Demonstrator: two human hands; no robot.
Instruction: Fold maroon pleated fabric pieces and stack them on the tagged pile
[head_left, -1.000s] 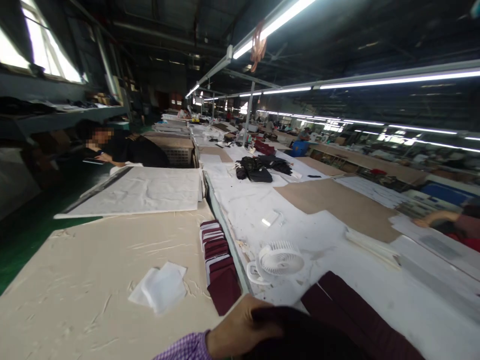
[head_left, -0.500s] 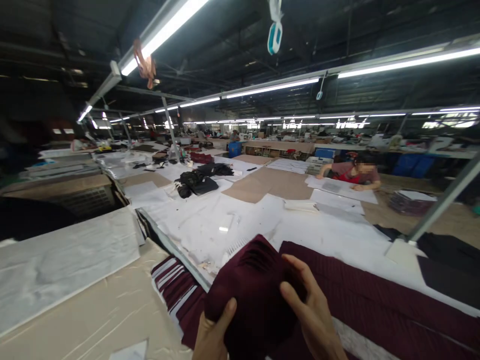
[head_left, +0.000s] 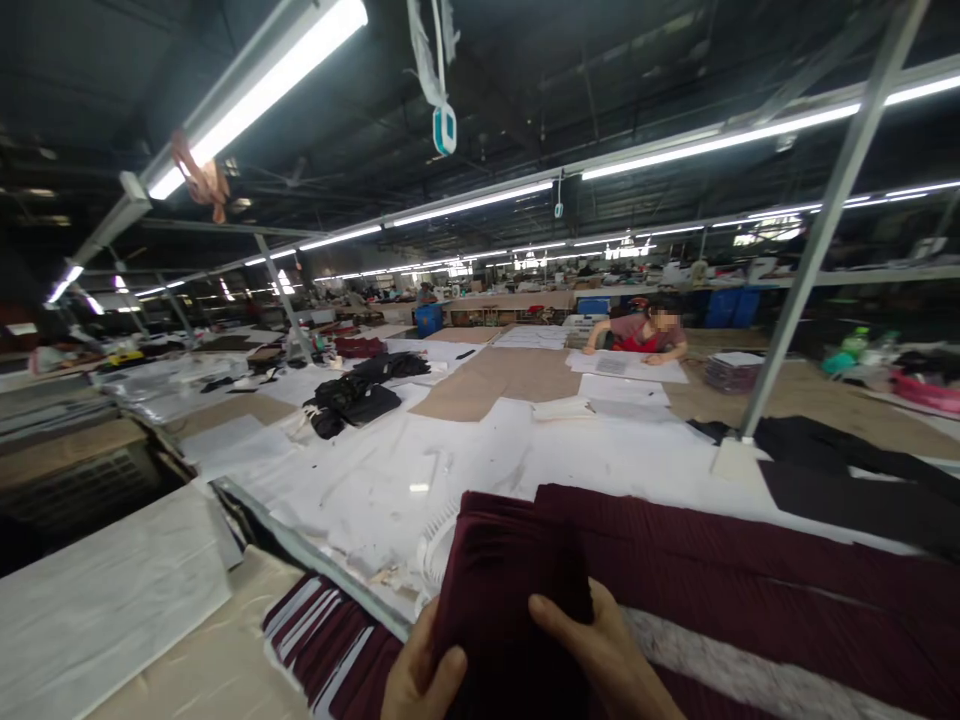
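Note:
A thick stack of maroon fabric pieces (head_left: 502,590) is held up in front of me, its layers showing along the top edge. My left hand (head_left: 424,665) grips its left side, the thumb lying over the near face. On the right side, my right hand (head_left: 592,645) is closed on the same stack, thumb across the front and fingers behind it, partly hidden. Just beyond and to the right lies a long spread of maroon fabric (head_left: 712,570) on the table. To the left sits a row of maroon pieces with pale strips between them (head_left: 322,630).
White sheets cover the table (head_left: 375,460). Dark garments (head_left: 352,395) and brown paper (head_left: 495,380) lie farther back. A metal post (head_left: 814,240) rises at right, beside dark fabric (head_left: 832,480). A co-worker (head_left: 637,335) leans over papers across the table.
My view has swung to the right. The fabric stack, bent and fanned before, is now straighter and more even. My right hand, with fingers apart earlier, has closed on the stack's right side.

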